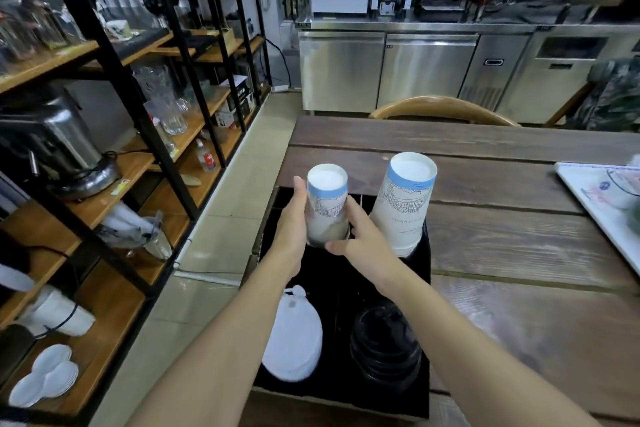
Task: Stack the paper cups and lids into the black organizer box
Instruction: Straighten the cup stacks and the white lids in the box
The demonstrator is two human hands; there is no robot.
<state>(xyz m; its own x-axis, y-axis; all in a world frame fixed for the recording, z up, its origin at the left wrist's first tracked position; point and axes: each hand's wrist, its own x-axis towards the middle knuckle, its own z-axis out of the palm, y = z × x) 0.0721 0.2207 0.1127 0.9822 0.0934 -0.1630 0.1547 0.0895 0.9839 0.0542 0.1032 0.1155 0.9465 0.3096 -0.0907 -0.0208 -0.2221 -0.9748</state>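
Note:
A black organizer box (424, 388) sits at the table's left end. A stack of small upside-down paper cups (326, 199), white with a blue band, stands in its far left slot. My left hand (292, 229) presses the stack's left side and my right hand (363, 239) holds its right side near the bottom. A taller stack of larger paper cups (405, 201) stands upside down in the far right slot. A stack of white lids (293, 340) fills the near left slot and a stack of black lids (386, 347) the near right slot.
The brown wooden table (519, 236) stretches to the right, with a white printed tray (599, 204) at its right edge. A wooden chair back (440, 107) stands behind the table. Black-framed wooden shelves (114, 163) with glassware and cups line the left side.

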